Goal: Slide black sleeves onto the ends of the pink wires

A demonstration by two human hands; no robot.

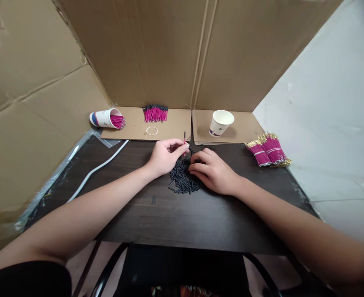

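My left hand (166, 156) pinches a short magenta wire with a black sleeve (184, 135) on its upper end, held upright. Just below the fingers lies a loose pile of short black tubes (184, 181) on the dark table. My right hand (212, 171) rests over the right side of this pile, its fingers curled together among the tubes. Whatever those fingertips hold is hidden or too small to name. The two hands are close together but apart.
A tipped paper cup (101, 119) of magenta wires lies at left, beside a row of black-ended wires (155, 113) and a rubber band (151, 130). An upright paper cup (220, 123) and banded wire bundles (267, 150) are at right. Cardboard walls (157, 53) enclose the back; a white cable (98, 169) crosses left.
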